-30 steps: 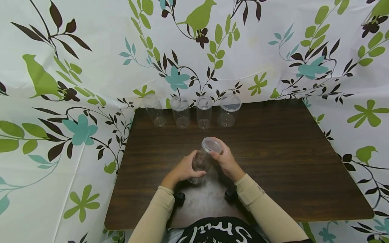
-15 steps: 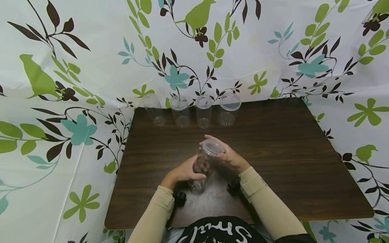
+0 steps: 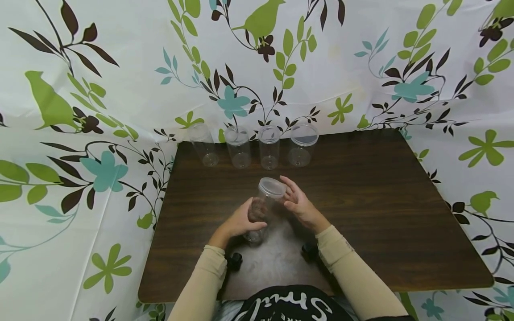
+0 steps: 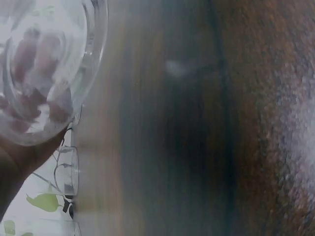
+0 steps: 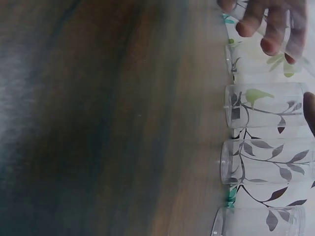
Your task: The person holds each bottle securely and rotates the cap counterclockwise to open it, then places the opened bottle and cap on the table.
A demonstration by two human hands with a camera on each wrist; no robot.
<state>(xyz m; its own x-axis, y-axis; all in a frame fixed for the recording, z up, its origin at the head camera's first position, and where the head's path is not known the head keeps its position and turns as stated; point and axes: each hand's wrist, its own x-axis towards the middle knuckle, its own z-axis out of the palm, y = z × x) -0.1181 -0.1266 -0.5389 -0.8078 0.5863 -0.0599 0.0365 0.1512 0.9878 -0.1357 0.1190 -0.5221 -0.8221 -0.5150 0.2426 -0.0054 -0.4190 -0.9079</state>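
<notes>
A clear plastic jar with a translucent lid is tilted above the near middle of the table, top leaning right and away. My left hand grips its body from the left, the thumb across the near side. To the right of the lid, my right hand has loosely extended fingers; I cannot tell whether the fingertips touch it. The left wrist view shows the jar's round base close up, with fingers behind the clear plastic. In the right wrist view, left-hand fingers wrap the jar at the top.
Several clear lidded jars stand in a row along the table's back edge, among them a wide one at the right end. Behind them hangs a patterned curtain. The dark wooden table extends to the right.
The right hand's fingers have loosened from around the lid and now lie at its right side. The jar, in the left hand, has shifted slightly left and away from the body over the last half second.
</notes>
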